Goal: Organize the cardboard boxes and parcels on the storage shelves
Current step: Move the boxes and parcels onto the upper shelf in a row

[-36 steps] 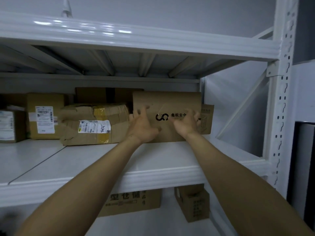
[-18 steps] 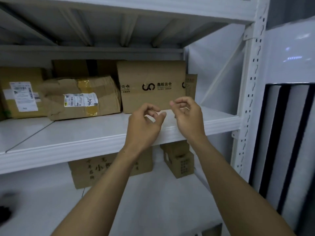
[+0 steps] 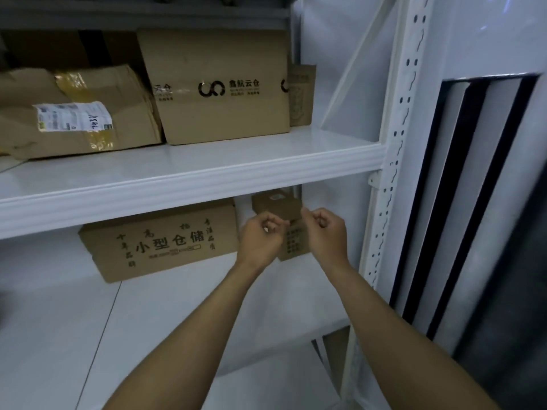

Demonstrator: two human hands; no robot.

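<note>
Left hand (image 3: 260, 235) & right hand (image 3: 327, 232) have quit the logo box (image 3: 219, 84), now parked upper centre on the shelf (image 3: 192, 184), & dropped, curled, empty, just apart, in front of the small box (image 3: 278, 205) at centre-right, prob. next.

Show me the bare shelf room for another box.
Upper shelf: free front strip, and the corner right of the slim box; its back row is packed. Lower shelf: wide bare patch in front of the printed box.

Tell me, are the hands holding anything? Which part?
Nothing that shows. The left hand and right hand are curled and empty, in front of the small cardboard box on the lower shelf.
</note>
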